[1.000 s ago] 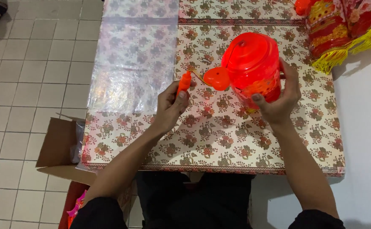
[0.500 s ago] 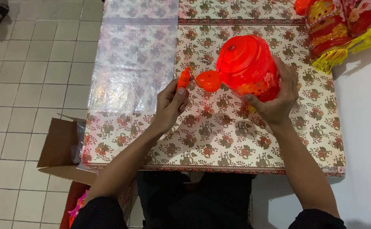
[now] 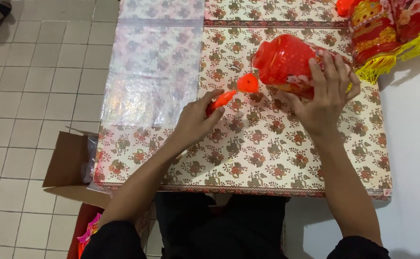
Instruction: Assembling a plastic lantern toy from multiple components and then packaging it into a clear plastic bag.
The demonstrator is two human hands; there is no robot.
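Fingers (image 3: 326, 72) of the right hand (image 3: 322, 103) wrapped tight around a red lantern (image 3: 286, 60), tipped sideways. Left hand (image 3: 195, 122) fingers pinched an orange stick (image 3: 220, 100), just below a small orange disc (image 3: 247, 83).

The right hand (image 3: 326, 98) hides part of the red lantern (image 3: 286, 62).

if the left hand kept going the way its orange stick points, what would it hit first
Most likely the small orange disc hanging beside the red lantern. The left hand aims its orange stick up-right at it, though depth is hard to judge.
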